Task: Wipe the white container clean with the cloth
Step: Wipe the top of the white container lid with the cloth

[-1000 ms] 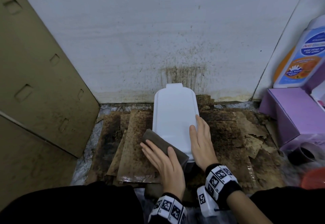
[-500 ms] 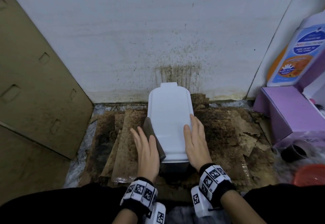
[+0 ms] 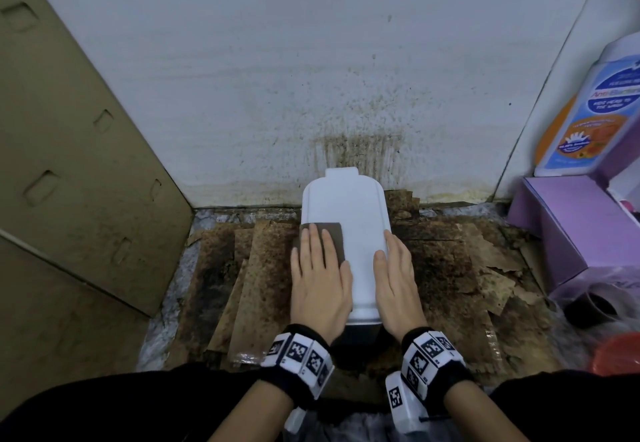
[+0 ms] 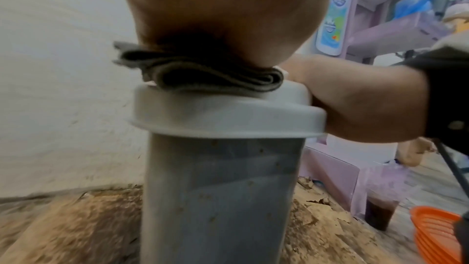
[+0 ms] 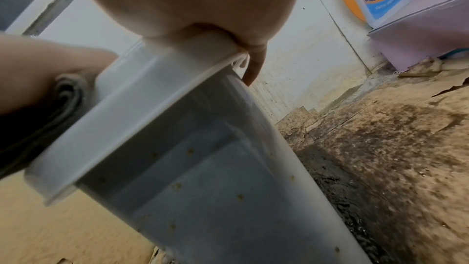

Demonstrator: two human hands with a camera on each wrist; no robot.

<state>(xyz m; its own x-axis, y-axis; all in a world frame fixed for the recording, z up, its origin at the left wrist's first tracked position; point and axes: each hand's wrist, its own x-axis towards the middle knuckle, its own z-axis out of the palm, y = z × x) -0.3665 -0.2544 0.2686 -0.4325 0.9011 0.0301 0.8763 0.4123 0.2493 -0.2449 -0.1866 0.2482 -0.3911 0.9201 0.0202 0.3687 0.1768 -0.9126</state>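
Note:
The white container [image 3: 356, 219] stands upright on the stained floor, its long lid facing up. A folded grey-brown cloth [image 3: 334, 233] lies on the left half of the lid. My left hand [image 3: 318, 261] presses flat on the cloth with straight fingers. My right hand [image 3: 394, 268] holds the lid's right edge, thumb on top and fingers over the rim. In the left wrist view the cloth [image 4: 208, 75] is squeezed between palm and lid, and the container [image 4: 218, 198] body has small brown specks. In the right wrist view a fingertip [image 5: 253, 71] hooks down over the rim of the container [image 5: 203, 178].
A spattered white wall [image 3: 311, 77] stands just behind. A cardboard panel [image 3: 69, 181] leans on the left. Dirty cardboard sheets [image 3: 450, 268] cover the floor. On the right are a purple box [image 3: 571, 226], a soap bottle [image 3: 595, 112], a cup of dark liquid [image 3: 592, 306] and an orange object [image 3: 616, 355].
My left hand has carried the cloth from the lid's near left corner, along its left side, up onto the top of the lid. The right hand has stayed on the right edge.

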